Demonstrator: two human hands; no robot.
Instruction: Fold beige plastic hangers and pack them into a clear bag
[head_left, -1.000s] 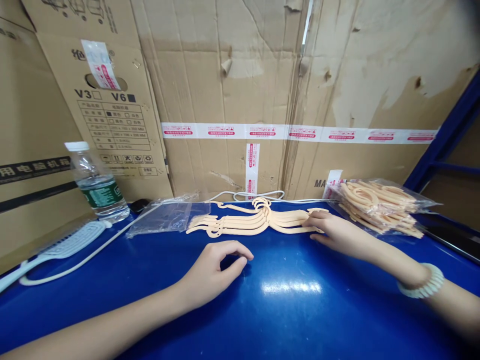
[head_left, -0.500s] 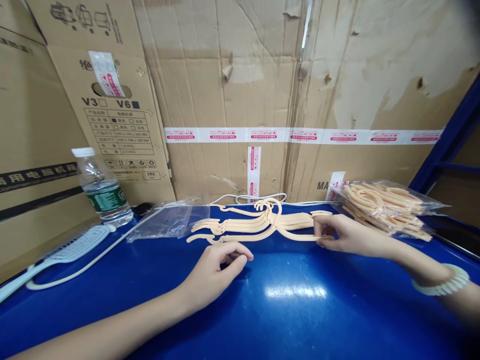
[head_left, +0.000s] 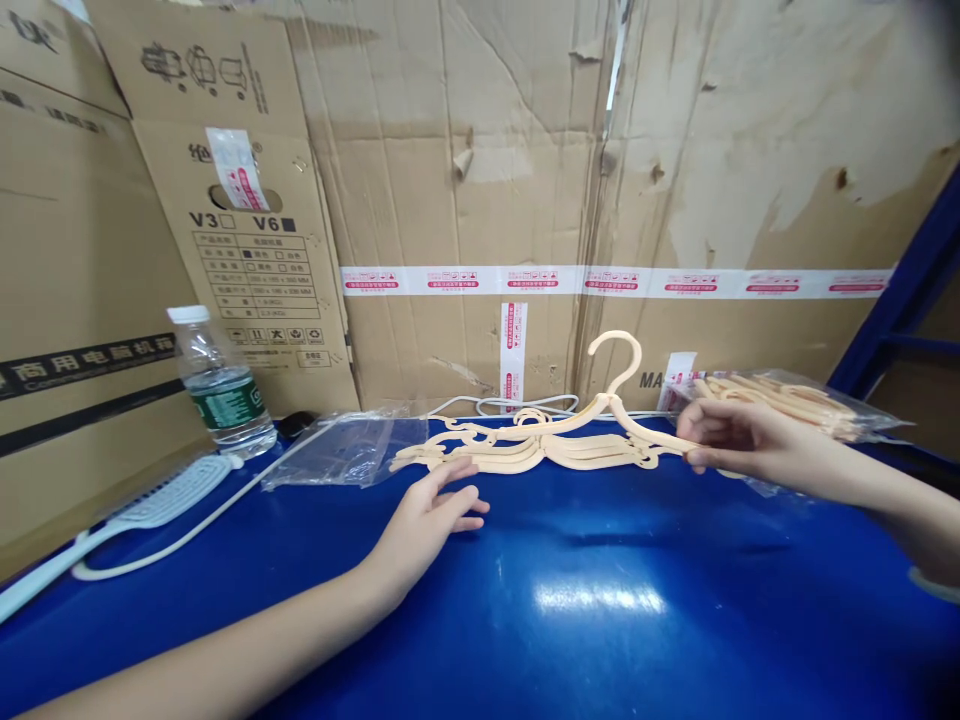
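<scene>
My right hand (head_left: 739, 440) pinches one end of a beige clothes hanger (head_left: 611, 400), which is raised off the table with its hook upward. Below and behind that hanger, a stack of similar hangers (head_left: 510, 458) lies flat on the blue table (head_left: 525, 640). My left hand (head_left: 435, 510) is just in front of the stack's left part, its fingers apart and nothing held in them. Whether its fingertips touch the stack I cannot tell.
Bagged hangers (head_left: 795, 400) lie at the right behind my right hand. A clear plastic bag (head_left: 345, 450), a water bottle (head_left: 225, 395) and a pale blue hairbrush (head_left: 165, 495) are on the left. A white cable (head_left: 172, 545) runs along the table, and cardboard (head_left: 465, 200) stands behind.
My right hand has lifted the top hanger off the stack and moved it up and to the right. The fingers of my left hand have spread. The view has shifted slightly.
</scene>
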